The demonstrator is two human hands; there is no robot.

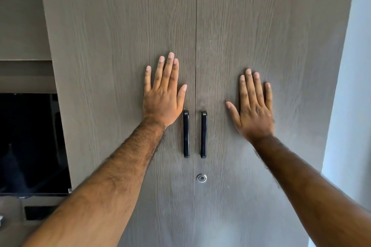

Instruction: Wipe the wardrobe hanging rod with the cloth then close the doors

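Note:
Two grey-brown wood-grain wardrobe doors fill the view, the left door (112,50) and the right door (281,36), meeting at a thin centre seam. My left hand (163,98) lies flat on the left door, fingers spread, just above and left of its black bar handle (186,133). My right hand (254,108) presses flat on the right door, to the right of the other black handle (204,134). Both hands hold nothing. The hanging rod and the cloth are out of sight.
A round silver keyhole lock (201,178) sits below the handles on the right door. A dark TV screen (30,142) hangs at the left under a brown wall panel. A pale wall (349,106) borders the wardrobe on the right.

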